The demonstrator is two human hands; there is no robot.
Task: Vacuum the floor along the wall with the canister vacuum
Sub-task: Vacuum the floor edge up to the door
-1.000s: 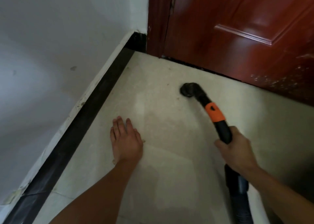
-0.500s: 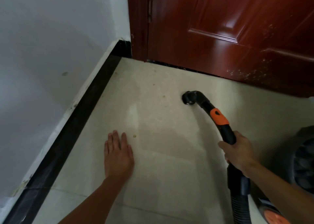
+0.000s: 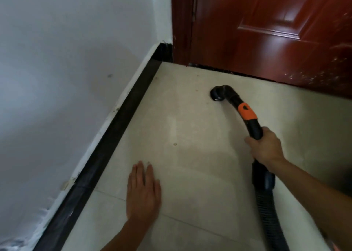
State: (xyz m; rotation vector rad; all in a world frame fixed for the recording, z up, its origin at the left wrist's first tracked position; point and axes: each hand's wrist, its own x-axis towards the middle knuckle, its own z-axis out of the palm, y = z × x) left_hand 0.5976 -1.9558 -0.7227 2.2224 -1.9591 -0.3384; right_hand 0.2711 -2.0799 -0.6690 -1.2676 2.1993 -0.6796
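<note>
My right hand (image 3: 265, 147) grips the black vacuum handle (image 3: 254, 129) just below its orange collar (image 3: 247, 111). The curved black nozzle (image 3: 218, 94) touches the pale tiled floor (image 3: 190, 174) a short way in front of the door. The ribbed black hose (image 3: 270, 216) runs back from my hand to the bottom right. My left hand (image 3: 143, 189) lies flat on the floor, fingers straight, near the black baseboard (image 3: 114, 138) under the white wall (image 3: 66, 79). A small crumb (image 3: 174, 144) lies between my left hand and the nozzle.
A glossy red-brown door (image 3: 276, 31) and its frame (image 3: 181, 22) close off the far side. Wall and door frame meet in a corner at the top middle. An orange edge (image 3: 337, 248) shows at the bottom right corner.
The view has shifted, and the dark canister seen at the right half a second ago is out of frame. The nozzle stays near the door. My left hand still lies flat on the floor.
</note>
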